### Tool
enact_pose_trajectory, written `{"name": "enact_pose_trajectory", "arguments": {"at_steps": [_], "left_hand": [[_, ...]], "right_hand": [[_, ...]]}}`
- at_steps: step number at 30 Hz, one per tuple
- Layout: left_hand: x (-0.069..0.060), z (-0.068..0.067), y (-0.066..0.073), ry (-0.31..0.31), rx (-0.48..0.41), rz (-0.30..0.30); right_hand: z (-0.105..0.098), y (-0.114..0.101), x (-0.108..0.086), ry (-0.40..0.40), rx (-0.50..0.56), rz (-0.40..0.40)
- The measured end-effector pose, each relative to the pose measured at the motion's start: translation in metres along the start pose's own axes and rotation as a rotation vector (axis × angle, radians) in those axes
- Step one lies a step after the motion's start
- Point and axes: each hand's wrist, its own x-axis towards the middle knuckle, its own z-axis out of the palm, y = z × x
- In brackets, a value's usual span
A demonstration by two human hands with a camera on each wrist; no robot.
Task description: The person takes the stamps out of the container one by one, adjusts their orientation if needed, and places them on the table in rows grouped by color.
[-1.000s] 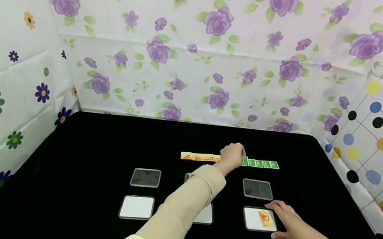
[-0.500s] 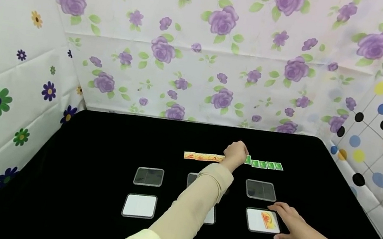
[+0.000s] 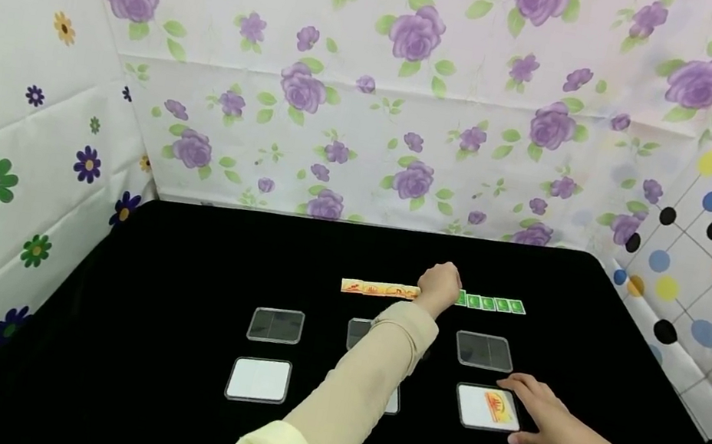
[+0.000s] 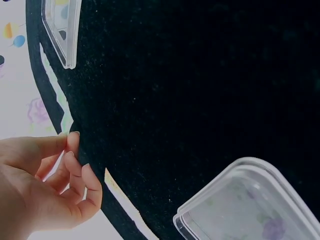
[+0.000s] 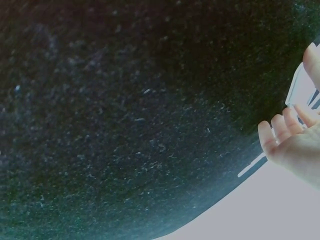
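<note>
In the head view, my left hand is at a row of small cards across the far part of the table. Its thumb and index finger pinch a green card at the row, seen edge-on in the left wrist view. Orange-yellow cards lie left of the hand, and green cards lie to its right. Loosely spread, my right hand rests beside a shallow clear case with a white base. Its thumb and fingers touch the case's right edge. Inside lies one orange-yellow card.
A white-based case stands front left; another is partly behind the left sleeve. Clear dark-looking cases, one at left and one at right, form a row behind. Black cloth covers the table, with patterned cloth walls around it.
The head view has shifted slightly. Both hands stay in nearly the same places, the left at the card row and the right beside the case.
</note>
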Motion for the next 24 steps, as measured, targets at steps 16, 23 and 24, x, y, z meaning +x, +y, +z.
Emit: {"name": "enact_pose_trajectory", "arguments": {"at_steps": [16,23,24], "left_hand": [[-0.0049,-0.0026,0.0007,-0.013,0.008,-0.002],[-0.0065,-0.0029,0.0034,-0.045,0.013,0.002],[-0.0064,-0.0034,0.0035,-0.050,0.015,0.004]], "right_hand": [[0.0016,0.0025,-0.0003,-0.002,0.004,0.006],[-0.0008,0.0013,0.0009,-0.004,0.001,0.009],[-0.0009,0.0011,0.0012,-0.005,0.002,0.010]]}}
